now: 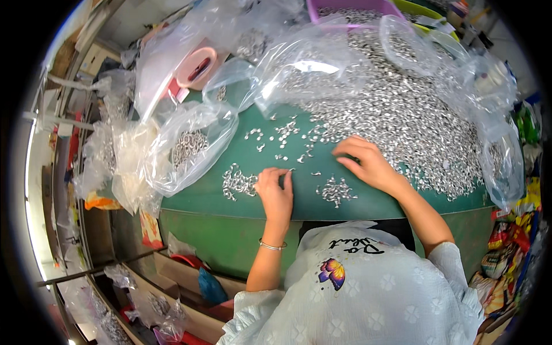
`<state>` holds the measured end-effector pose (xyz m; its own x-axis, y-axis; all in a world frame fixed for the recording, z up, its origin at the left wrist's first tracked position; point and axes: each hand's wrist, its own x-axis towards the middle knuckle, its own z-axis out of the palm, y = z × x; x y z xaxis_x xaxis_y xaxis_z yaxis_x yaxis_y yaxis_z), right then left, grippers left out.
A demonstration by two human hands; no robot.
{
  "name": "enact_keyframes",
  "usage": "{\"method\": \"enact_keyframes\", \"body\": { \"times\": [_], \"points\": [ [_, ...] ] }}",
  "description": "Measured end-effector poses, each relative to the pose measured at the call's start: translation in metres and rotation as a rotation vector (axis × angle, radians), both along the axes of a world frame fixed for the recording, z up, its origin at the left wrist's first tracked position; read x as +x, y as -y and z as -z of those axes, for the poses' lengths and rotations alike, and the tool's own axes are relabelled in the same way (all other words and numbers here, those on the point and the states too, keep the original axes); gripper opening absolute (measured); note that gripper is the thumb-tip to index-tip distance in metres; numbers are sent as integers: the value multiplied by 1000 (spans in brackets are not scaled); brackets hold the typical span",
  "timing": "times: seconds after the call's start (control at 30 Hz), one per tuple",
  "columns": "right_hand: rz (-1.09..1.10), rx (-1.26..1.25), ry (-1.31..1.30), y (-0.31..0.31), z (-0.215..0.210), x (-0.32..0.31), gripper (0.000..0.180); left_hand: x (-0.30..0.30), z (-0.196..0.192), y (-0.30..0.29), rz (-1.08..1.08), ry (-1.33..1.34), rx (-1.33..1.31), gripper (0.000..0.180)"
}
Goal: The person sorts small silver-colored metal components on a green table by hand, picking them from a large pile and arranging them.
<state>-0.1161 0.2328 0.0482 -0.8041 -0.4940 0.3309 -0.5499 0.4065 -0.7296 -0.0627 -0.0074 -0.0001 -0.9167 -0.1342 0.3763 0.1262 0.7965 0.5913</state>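
My left hand [274, 191] is over the green table, its fingers bent and its thumb close to the index fingertip. A small silver metal piece [292, 169] shows at these fingertips. Beside this hand lies a small pile of curved silver metal pieces [237, 183]. My right hand [370, 167] rests at the edge of the large heap of silver metal pieces [402, 115], thumb and index finger apart, nothing visible between them. Between my hands, nearer to me, sits another small pile [335, 192]. Loose pieces [287, 131] are scattered beyond my left hand.
A clear plastic bag [192, 152] with metal pieces lies open at left; another clear bag [313, 72] covers part of the heap. Behind are a pink bowl [196, 66] and a purple bin [356, 10]. Below the table at left is a drawer [172, 299] with bags.
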Motion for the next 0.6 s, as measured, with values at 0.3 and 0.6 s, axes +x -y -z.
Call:
{"method": "enact_keyframes", "body": {
  "times": [0.3,0.6],
  "points": [
    [-12,308,-148,52,26,-37,27,0,-6,-3,20,121,67,18],
    [-53,362,-234,69,33,-39,15,-25,-4,11,139,90,111,11]
  ]
}}
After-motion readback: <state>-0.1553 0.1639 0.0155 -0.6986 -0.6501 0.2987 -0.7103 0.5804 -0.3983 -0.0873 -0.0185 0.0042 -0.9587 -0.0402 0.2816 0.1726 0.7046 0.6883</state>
